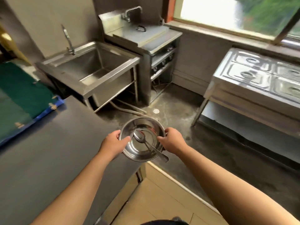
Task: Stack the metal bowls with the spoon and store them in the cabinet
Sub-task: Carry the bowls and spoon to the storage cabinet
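I hold a stack of shiny metal bowls [142, 150] in the air in front of me, past the corner of the dark counter [48, 151]. A second rim shows just behind the top bowl's far edge. A metal spoon [146, 142] lies in the top bowl, its handle sticking out over the near right rim. My left hand [113, 142] grips the left rim, thumb inside the bowl. My right hand [172, 140] grips the right rim the same way. A cabinet front below the counter [123, 198] is partly seen.
A steel sink [90, 69] with a tap stands ahead on the left, a steel cooking unit [146, 39] behind it. A steel serving counter with lids [259, 82] runs along the right under a window. Green and blue cloth [21, 98] lies at far left. The floor between is dark concrete.
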